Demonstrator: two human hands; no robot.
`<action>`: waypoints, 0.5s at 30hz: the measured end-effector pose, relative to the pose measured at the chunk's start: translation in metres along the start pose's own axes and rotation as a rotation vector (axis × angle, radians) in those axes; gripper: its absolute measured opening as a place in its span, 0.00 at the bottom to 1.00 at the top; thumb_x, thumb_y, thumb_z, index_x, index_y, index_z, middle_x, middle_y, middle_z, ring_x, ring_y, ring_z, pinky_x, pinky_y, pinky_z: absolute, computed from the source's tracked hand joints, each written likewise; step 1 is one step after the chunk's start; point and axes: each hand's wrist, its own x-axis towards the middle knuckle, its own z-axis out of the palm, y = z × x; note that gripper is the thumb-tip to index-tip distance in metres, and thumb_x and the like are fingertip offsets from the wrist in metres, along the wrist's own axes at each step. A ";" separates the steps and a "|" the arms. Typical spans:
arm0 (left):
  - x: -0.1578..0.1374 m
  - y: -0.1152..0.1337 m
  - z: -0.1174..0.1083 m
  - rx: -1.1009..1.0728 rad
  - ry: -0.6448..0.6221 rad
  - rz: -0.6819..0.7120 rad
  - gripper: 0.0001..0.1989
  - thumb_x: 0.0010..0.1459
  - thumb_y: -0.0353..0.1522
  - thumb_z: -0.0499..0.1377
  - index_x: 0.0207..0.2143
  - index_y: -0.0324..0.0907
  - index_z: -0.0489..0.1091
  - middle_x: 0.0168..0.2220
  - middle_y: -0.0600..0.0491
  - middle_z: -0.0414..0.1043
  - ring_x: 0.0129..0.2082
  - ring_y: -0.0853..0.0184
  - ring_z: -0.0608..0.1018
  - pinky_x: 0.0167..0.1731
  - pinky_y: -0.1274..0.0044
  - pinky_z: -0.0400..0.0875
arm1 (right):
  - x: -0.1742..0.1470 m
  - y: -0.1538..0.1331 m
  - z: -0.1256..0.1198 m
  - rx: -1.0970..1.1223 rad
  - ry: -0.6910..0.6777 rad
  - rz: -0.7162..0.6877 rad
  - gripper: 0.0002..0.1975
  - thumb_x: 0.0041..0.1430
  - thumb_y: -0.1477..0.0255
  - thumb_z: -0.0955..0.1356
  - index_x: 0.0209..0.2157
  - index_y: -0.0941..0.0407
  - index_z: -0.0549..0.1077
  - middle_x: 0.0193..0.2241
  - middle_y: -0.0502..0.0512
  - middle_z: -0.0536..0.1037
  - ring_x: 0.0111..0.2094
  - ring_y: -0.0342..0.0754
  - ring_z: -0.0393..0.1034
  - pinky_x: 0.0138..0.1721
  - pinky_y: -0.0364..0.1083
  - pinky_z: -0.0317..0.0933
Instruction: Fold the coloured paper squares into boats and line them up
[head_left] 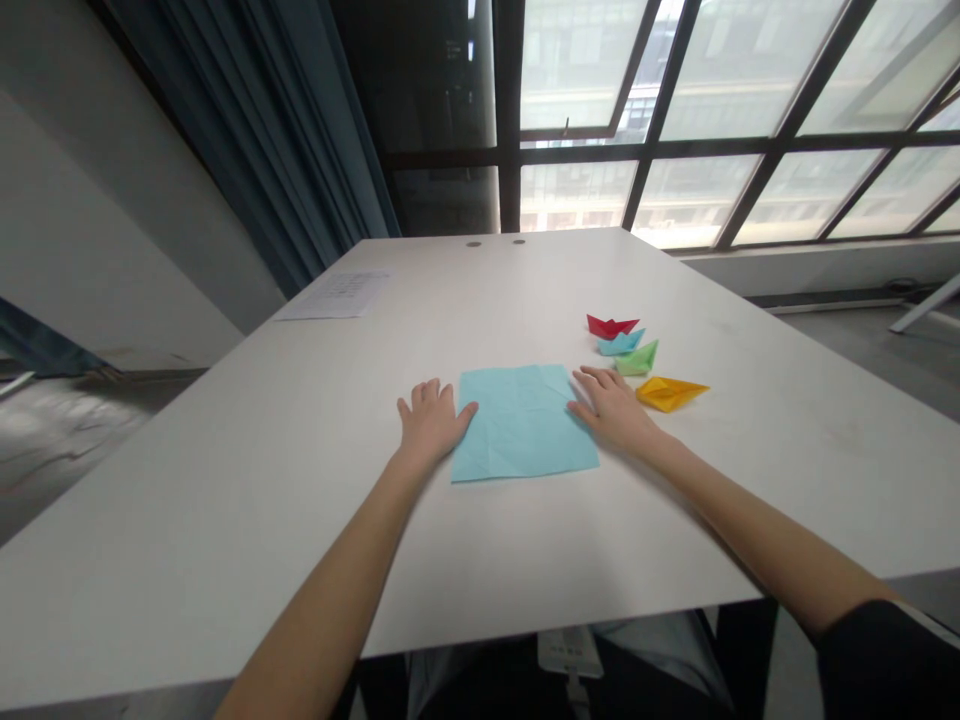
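Observation:
A square sheet of light blue paper (521, 425) lies flat on the white table, with faint crease lines across it. My left hand (431, 420) rests at its left edge, fingers spread, the thumb touching the paper. On the opposite side, my right hand (611, 405) lies open with its thumb and fingertips at the right edge. Close beyond the right hand stand folded paper boats: a red boat (611, 327), a blue boat (621, 343), a green boat (637, 360) and a yellow boat (669, 393).
The white table (300, 480) stretches away toward the windows. A printed sheet (337, 296) lies at its far left. Two round holes sit near the far edge. A blue curtain (277, 120) hangs at the left, and a badge (570, 652) dangles below the near edge.

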 end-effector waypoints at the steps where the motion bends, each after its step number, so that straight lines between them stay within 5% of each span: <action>1: 0.001 0.001 0.000 -0.043 -0.003 -0.010 0.28 0.56 0.48 0.44 0.50 0.42 0.65 0.58 0.41 0.56 0.57 0.48 0.55 0.51 0.50 0.48 | 0.000 0.002 0.003 -0.040 -0.030 0.033 0.27 0.58 0.61 0.59 0.54 0.63 0.61 0.54 0.65 0.63 0.54 0.58 0.54 0.54 0.55 0.49; 7: 0.008 0.003 0.002 -0.377 0.022 -0.045 0.19 0.50 0.41 0.54 0.43 0.44 0.70 0.49 0.47 0.69 0.52 0.53 0.65 0.50 0.60 0.57 | 0.000 0.008 0.015 -0.091 -0.209 0.082 0.28 0.59 0.58 0.55 0.55 0.61 0.59 0.57 0.64 0.61 0.56 0.59 0.52 0.53 0.55 0.48; 15: 0.020 -0.009 0.012 -0.954 0.048 -0.012 0.16 0.41 0.33 0.58 0.36 0.38 0.71 0.35 0.49 0.74 0.37 0.63 0.75 0.39 0.73 0.67 | 0.001 0.012 0.019 0.042 -0.153 0.113 0.29 0.56 0.57 0.59 0.54 0.60 0.61 0.57 0.64 0.60 0.56 0.63 0.51 0.52 0.61 0.48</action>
